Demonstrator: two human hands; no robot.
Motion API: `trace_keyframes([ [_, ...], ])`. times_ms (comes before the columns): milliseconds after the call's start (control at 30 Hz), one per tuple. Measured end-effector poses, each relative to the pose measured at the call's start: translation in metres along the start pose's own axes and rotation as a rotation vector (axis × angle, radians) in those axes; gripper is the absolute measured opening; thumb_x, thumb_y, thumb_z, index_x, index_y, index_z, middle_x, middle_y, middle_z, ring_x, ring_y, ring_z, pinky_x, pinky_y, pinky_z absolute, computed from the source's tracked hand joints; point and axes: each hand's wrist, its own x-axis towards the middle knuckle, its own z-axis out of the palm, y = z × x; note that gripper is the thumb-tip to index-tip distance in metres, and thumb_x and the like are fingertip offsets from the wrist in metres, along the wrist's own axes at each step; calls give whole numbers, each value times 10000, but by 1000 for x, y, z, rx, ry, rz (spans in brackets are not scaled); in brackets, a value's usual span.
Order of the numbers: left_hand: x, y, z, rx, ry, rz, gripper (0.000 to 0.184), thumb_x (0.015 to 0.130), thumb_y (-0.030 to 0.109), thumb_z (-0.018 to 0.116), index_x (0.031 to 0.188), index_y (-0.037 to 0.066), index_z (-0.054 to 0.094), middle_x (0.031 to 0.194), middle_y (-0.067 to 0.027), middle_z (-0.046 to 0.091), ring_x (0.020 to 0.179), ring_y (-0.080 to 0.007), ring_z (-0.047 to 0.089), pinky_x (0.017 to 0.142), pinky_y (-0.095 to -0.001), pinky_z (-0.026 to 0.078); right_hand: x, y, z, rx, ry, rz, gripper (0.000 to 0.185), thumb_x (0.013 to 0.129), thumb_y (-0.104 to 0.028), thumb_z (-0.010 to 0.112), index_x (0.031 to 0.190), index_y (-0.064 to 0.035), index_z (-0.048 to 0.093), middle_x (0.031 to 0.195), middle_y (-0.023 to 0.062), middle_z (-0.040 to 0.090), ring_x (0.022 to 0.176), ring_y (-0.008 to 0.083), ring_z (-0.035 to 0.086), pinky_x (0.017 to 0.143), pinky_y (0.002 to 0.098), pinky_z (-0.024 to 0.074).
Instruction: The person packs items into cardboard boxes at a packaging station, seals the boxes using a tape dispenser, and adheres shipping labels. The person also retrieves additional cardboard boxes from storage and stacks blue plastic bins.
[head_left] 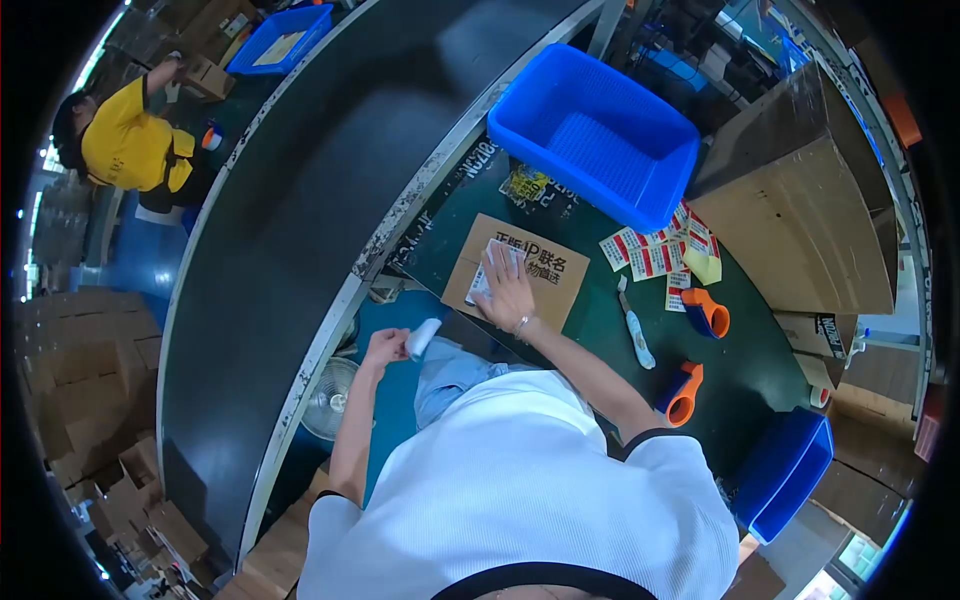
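Note:
My right hand [508,292] lies flat, fingers stretched out, on a white printed label [482,282] on top of a small brown cardboard box [562,297]. The hand hides part of the label, and black print shows on the box beside my fingers. Off the table edge to the left, my left hand [385,350] is closed on one end of a curled white paper strip [424,338]. A white-handled utility knife [637,338] lies on the dark green table, to the right of the box.
A big blue bin [600,130] stands beyond the box. Red-and-white label sheets [655,255] and two orange tape dispensers [708,312] lie to the right. A smaller blue bin [785,475] is at the right edge. A dark conveyor [290,200] runs left; a co-worker [135,137] stands across it.

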Motion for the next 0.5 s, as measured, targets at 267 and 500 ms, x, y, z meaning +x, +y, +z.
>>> trace_keyframes([
  [267, 22, 53, 82, -240, -53, 399, 245, 893, 265, 627, 908, 21, 625, 1367, -78, 478, 1107, -130, 524, 825, -291, 447, 27, 78, -7, -147, 260, 258, 609, 875, -433, 490, 1325, -25, 437, 1371, 185, 410, 1332, 325, 301, 1096, 500, 187],
  [500, 41, 68, 127, -444, 133, 294, 174, 895, 209, 630, 886, 36, 650, 868, -12, 622, 860, -101, 581, 691, -246, 446, 1, 155, 14, 170, -145, 613, 475, 899, -436, 421, 1107, -27, 542, 1151, 216, 543, 1074, 393, 545, 859, 480, 447],
])
